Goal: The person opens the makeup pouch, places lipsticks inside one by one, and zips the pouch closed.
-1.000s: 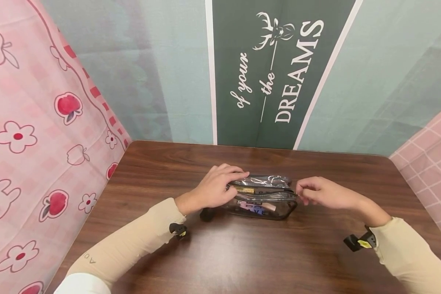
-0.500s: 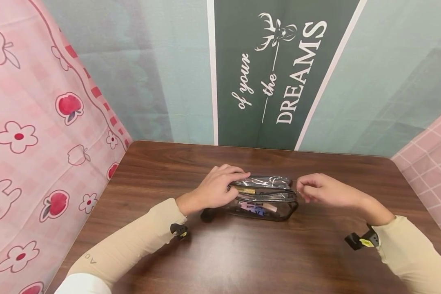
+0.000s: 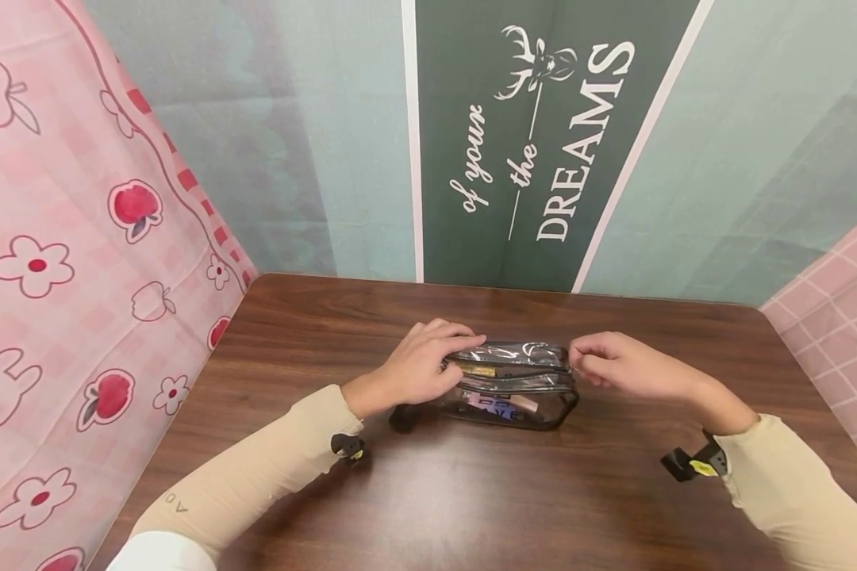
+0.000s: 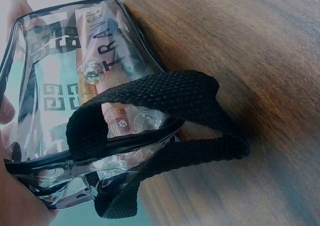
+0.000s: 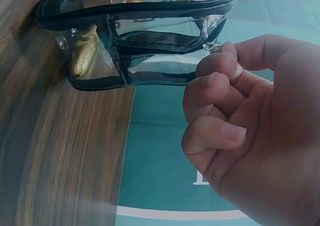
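Note:
A clear cosmetic bag (image 3: pixel 517 382) with black piping stands on the table. My left hand (image 3: pixel 421 361) grips its left end, thumb on the near side and fingers across the top. At the bag's right end, my right hand (image 3: pixel 624 365) pinches the zipper pull (image 5: pixel 215 47) between thumb and index finger; the other fingers are curled. The top opening gapes between its dark edges. Through the plastic show a gold item (image 5: pixel 84 53) and a pink tube (image 4: pixel 119 120). A black strap loop (image 4: pixel 165 93) sticks out from the left end.
The brown wooden table (image 3: pixel 457 492) ends at a hanging green cloth (image 3: pixel 500 198) with white lettering. Pink patterned cloth (image 3: pixel 64 317) hangs at the left, and pink checked cloth (image 3: pixel 839 317) at the right.
My right hand has shifted slightly left and up, closer against the bag's right end. The left hand and the bag stay nearly in place.

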The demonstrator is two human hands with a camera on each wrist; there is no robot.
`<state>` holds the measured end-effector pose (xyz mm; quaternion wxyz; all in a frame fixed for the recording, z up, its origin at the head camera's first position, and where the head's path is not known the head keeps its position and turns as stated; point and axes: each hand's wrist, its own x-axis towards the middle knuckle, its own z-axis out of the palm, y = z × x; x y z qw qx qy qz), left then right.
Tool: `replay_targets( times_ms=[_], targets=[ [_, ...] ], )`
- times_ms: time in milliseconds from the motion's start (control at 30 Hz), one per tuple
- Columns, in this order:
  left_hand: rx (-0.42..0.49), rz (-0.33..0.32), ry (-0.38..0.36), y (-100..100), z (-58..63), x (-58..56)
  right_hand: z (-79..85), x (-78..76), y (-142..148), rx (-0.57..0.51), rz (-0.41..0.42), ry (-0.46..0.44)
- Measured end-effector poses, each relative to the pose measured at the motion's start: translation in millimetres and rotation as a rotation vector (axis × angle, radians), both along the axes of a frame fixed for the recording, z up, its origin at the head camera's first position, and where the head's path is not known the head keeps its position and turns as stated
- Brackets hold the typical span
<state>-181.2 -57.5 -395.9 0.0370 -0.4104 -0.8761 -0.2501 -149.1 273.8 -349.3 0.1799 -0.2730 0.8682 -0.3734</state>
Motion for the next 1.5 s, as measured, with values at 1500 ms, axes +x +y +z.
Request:
replay_targets(
  times_ms=[1500],
  targets=[
    [-0.003,-0.003,0.005,-1.2,-0.5,-1.1,23.6,0.1,-74.4,0.378,-0.118,0.321]
  ],
)
